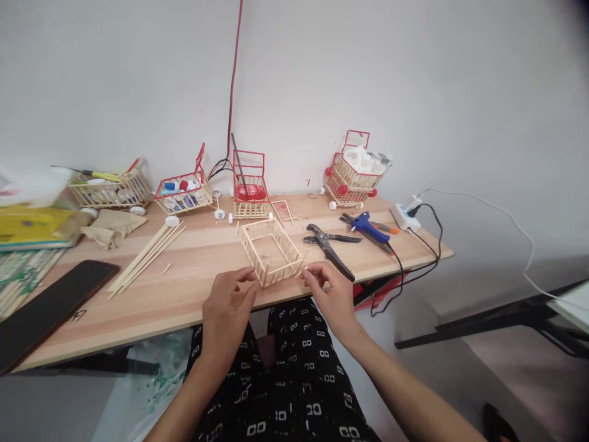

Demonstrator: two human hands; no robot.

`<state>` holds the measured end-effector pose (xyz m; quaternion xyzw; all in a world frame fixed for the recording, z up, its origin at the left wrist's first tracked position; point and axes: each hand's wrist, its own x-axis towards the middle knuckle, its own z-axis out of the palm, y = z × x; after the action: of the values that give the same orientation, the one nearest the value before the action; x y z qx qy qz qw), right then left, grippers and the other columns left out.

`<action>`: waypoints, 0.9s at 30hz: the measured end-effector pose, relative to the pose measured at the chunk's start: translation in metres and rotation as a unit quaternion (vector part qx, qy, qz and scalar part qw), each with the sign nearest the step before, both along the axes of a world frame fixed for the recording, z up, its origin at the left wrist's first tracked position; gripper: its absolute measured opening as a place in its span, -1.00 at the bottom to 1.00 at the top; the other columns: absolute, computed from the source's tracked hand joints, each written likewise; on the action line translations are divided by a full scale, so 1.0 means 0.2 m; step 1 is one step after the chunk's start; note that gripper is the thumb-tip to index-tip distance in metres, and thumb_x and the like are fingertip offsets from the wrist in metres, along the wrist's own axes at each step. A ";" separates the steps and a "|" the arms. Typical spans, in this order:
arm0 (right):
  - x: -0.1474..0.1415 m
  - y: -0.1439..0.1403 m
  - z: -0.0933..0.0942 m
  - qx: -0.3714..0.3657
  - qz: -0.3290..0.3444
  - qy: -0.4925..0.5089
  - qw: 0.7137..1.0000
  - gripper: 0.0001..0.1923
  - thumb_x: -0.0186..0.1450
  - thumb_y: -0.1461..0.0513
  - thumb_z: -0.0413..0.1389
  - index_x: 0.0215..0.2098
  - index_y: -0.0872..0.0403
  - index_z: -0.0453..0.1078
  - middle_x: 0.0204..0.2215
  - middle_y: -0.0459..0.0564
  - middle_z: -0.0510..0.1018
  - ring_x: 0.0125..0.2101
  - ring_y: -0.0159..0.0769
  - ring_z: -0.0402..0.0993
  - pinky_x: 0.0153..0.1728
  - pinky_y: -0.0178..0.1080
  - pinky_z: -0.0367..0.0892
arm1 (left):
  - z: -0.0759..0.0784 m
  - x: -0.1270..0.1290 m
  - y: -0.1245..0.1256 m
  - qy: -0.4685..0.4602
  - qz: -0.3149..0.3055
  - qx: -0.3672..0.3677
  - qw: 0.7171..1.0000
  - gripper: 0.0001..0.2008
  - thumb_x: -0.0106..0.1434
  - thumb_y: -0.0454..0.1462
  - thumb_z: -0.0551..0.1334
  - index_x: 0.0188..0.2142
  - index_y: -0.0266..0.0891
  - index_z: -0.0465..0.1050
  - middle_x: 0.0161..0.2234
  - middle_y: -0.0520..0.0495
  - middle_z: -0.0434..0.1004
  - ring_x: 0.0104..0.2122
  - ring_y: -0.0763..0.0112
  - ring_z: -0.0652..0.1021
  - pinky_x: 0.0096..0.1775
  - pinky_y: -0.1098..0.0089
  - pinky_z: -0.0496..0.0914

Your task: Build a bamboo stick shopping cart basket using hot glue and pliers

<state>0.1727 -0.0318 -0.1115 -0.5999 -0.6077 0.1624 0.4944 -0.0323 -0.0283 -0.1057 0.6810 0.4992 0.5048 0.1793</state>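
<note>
A small open basket of pale wooden sticks [271, 248] stands near the front edge of the wooden table [184, 288]. My left hand [229, 304] touches its near left corner with thumb and forefinger pinched. My right hand [327, 288] is at its near right corner, fingertips pinched together on what looks like a thin stick, too small to be sure. Black pliers [329, 244] lie just right of the basket, close to my right hand.
Several finished stick carts with red trim [352, 169] [249, 187] [184, 190] line the wall. A blue glue gun [368, 226] and power strip [405, 215] lie at right, cables hanging off the edge. Long sticks [147, 252], a black phone [50, 301] and crumpled paper [113, 226] are at left.
</note>
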 end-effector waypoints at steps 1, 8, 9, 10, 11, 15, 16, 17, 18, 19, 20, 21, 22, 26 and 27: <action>-0.01 0.01 -0.01 0.009 -0.001 -0.013 1.000 -0.82 0.32 0.13 0.07 -0.31 0.05 0.44 -0.45 -0.08 0.57 -0.47 -0.33 0.43 -0.37 -0.30 0.31 | -0.01 0.00 0.01 -0.002 0.001 0.003 1.000 -0.79 0.27 -0.27 0.22 -0.08 -0.13 0.41 -0.24 -0.02 0.52 -0.24 0.33 0.47 -0.17 0.31 0.37; -0.07 0.04 -0.05 0.036 -0.019 -0.110 0.993 -0.78 0.36 0.14 0.01 -0.28 0.02 0.47 -0.33 -0.02 0.61 -0.31 -0.24 0.49 -0.22 -0.22 0.32 | -0.05 0.00 0.07 0.013 -0.048 0.048 0.998 -0.72 0.31 -0.30 0.18 0.02 -0.11 0.39 -0.21 -0.04 0.51 -0.17 0.31 0.46 -0.10 0.29 0.37; -0.07 0.04 -0.06 0.040 -0.020 -0.118 0.992 -0.78 0.36 0.14 0.02 -0.28 0.02 0.47 -0.33 -0.03 0.61 -0.32 -0.24 0.48 -0.21 -0.22 0.32 | -0.05 0.00 0.07 0.017 -0.052 0.055 0.997 -0.71 0.31 -0.30 0.17 0.02 -0.11 0.40 -0.22 -0.05 0.52 -0.16 0.31 0.46 -0.09 0.28 0.37; -0.07 0.04 -0.07 0.045 -0.023 -0.122 0.991 -0.78 0.36 0.14 0.02 -0.28 0.02 0.48 -0.34 -0.03 0.61 -0.32 -0.24 0.48 -0.21 -0.22 0.32 | -0.05 0.00 0.07 0.022 -0.055 0.062 0.996 -0.71 0.31 -0.30 0.17 0.02 -0.11 0.40 -0.23 -0.05 0.52 -0.16 0.31 0.46 -0.09 0.28 0.37; -0.07 0.04 -0.07 0.048 -0.025 -0.126 0.991 -0.78 0.36 0.14 0.02 -0.28 0.02 0.48 -0.34 -0.03 0.61 -0.32 -0.24 0.48 -0.22 -0.22 0.32 | -0.04 0.01 0.07 0.025 -0.057 0.068 0.996 -0.71 0.31 -0.30 0.17 0.02 -0.12 0.40 -0.24 -0.05 0.52 -0.16 0.30 0.46 -0.08 0.28 0.37; -0.08 0.05 -0.09 0.050 -0.031 -0.139 0.988 -0.78 0.37 0.13 0.02 -0.29 0.02 0.48 -0.35 -0.03 0.62 -0.33 -0.24 0.49 -0.22 -0.23 0.32 | -0.02 0.02 0.08 0.036 -0.065 0.090 0.993 -0.71 0.31 -0.31 0.17 0.02 -0.12 0.41 -0.27 -0.04 0.52 -0.19 0.31 0.46 -0.08 0.26 0.36; -0.09 0.05 -0.09 0.048 -0.031 -0.145 0.988 -0.78 0.37 0.13 0.02 -0.29 0.02 0.48 -0.35 -0.03 0.62 -0.33 -0.24 0.48 -0.22 -0.23 0.31 | -0.01 0.02 0.08 0.039 -0.067 0.094 0.993 -0.71 0.30 -0.32 0.17 0.02 -0.13 0.41 -0.29 -0.04 0.52 -0.20 0.31 0.45 -0.08 0.26 0.36; -0.09 0.05 -0.09 0.045 -0.031 -0.150 0.987 -0.78 0.37 0.13 0.02 -0.29 0.02 0.48 -0.36 -0.03 0.62 -0.34 -0.24 0.48 -0.22 -0.23 0.30 | -0.01 0.03 0.08 0.043 -0.068 0.097 0.992 -0.71 0.30 -0.32 0.17 0.02 -0.14 0.41 -0.30 -0.04 0.52 -0.21 0.32 0.45 -0.09 0.26 0.36; -0.09 0.05 -0.09 0.043 -0.031 -0.155 0.986 -0.78 0.38 0.13 0.02 -0.29 0.02 0.47 -0.36 -0.04 0.61 -0.34 -0.25 0.48 -0.23 -0.23 0.29 | 0.00 0.03 0.08 0.046 -0.069 0.099 0.992 -0.72 0.30 -0.32 0.17 0.01 -0.15 0.42 -0.31 -0.04 0.52 -0.22 0.32 0.45 -0.10 0.27 0.36; -0.10 0.05 -0.09 0.041 -0.030 -0.159 0.986 -0.78 0.38 0.14 0.02 -0.29 0.02 0.47 -0.37 -0.04 0.61 -0.35 -0.25 0.48 -0.23 -0.24 0.29 | 0.00 0.03 0.09 0.050 -0.070 0.102 0.991 -0.73 0.30 -0.33 0.18 -0.01 -0.16 0.43 -0.33 -0.04 0.51 -0.23 0.32 0.45 -0.11 0.27 0.36; -0.10 0.05 -0.08 0.041 -0.029 -0.163 0.985 -0.78 0.38 0.14 0.01 -0.30 0.02 0.46 -0.38 -0.04 0.61 -0.36 -0.25 0.47 -0.24 -0.24 0.28 | 0.00 0.03 0.09 0.053 -0.071 0.105 0.991 -0.75 0.30 -0.32 0.18 -0.03 -0.17 0.44 -0.34 -0.04 0.51 -0.24 0.32 0.44 -0.12 0.28 0.37; -0.10 0.05 -0.08 0.040 -0.030 -0.167 0.985 -0.78 0.38 0.14 0.02 -0.30 0.03 0.46 -0.39 -0.05 0.60 -0.37 -0.26 0.47 -0.24 -0.24 0.27 | 0.00 0.03 0.10 0.056 -0.074 0.108 0.990 -0.77 0.29 -0.32 0.18 -0.06 -0.18 0.45 -0.35 -0.05 0.51 -0.25 0.32 0.44 -0.14 0.28 0.37; -0.10 0.05 -0.07 0.038 -0.031 -0.171 0.984 -0.78 0.38 0.14 0.02 -0.31 0.03 0.45 -0.40 -0.05 0.60 -0.38 -0.26 0.46 -0.25 -0.24 0.26 | 0.00 0.04 0.10 0.057 -0.078 0.110 0.989 -0.79 0.29 -0.32 0.19 -0.08 -0.20 0.46 -0.37 -0.05 0.51 -0.26 0.32 0.44 -0.15 0.28 0.37; -0.11 0.05 -0.06 0.021 -0.045 -0.183 0.982 -0.79 0.37 0.15 0.03 -0.35 0.03 0.44 -0.45 -0.06 0.57 -0.40 -0.26 0.44 -0.27 -0.26 0.25 | 0.01 0.04 0.11 0.060 -0.091 0.097 0.989 -0.86 0.29 -0.30 0.19 -0.18 -0.21 0.49 -0.39 -0.06 0.51 -0.29 0.31 0.43 -0.20 0.30 0.37; -0.11 0.05 -0.06 0.015 -0.047 -0.184 0.982 -0.80 0.36 0.16 0.03 -0.36 0.03 0.43 -0.45 -0.06 0.57 -0.40 -0.26 0.44 -0.28 -0.27 0.25 | 0.01 0.04 0.11 0.059 -0.093 0.092 0.990 -0.87 0.29 -0.29 0.20 -0.20 -0.21 0.50 -0.39 -0.06 0.51 -0.29 0.31 0.43 -0.21 0.30 0.37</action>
<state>0.1510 -0.0216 -0.1237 -0.6400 -0.6616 0.0165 0.3904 -0.0249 -0.0064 -0.1030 0.7667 0.3952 0.4884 0.1322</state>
